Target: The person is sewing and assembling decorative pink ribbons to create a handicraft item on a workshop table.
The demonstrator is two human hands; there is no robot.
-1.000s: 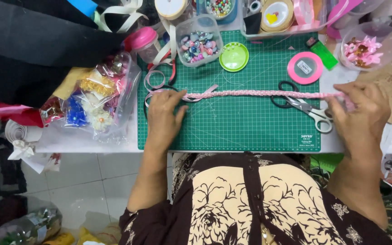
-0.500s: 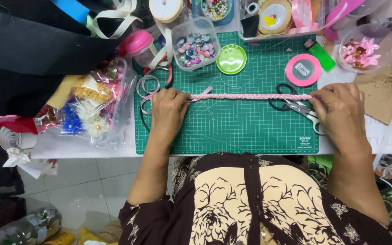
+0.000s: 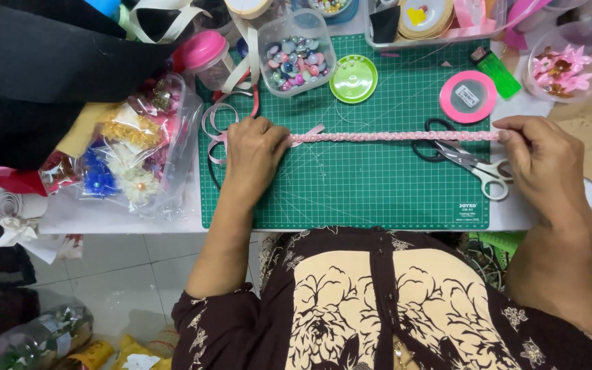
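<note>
A green cutting mat covers the bench's near edge. Across it a pink braided ribbon lies stretched straight. The left hand presses its grip down on the ribbon's left end; the right hand pinches the right end, over the scissors. Even tension along a grid line would probably keep the braid flat.

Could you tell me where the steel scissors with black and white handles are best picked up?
Probably by the black loop handles, from above: the steel scissors lie flat on the green cutting mat, blades toward the right hand, pink braided ribbon crossing the handles.
</note>
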